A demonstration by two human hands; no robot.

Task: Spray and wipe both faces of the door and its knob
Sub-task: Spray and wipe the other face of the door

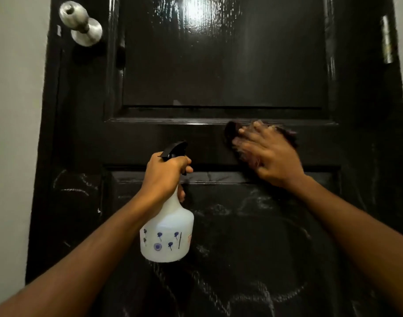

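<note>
A glossy black panelled door (218, 65) fills the view, with a silver round knob (80, 24) at its upper left. My left hand (163, 172) grips the neck of a white spray bottle (168, 234) with a black trigger head, held just in front of the door's middle. My right hand (266, 154) presses a dark cloth (232, 131) flat against the door's middle rail, fingers spread and blurred by motion. The cloth shows only around the fingers. Pale streaks and smears cover the lower panel (253, 259).
A pale wall (12, 133) borders the door on the left. A metal hinge (387, 40) sits on the door's right edge near the top. A thin strip of pale wall shows beyond the right edge.
</note>
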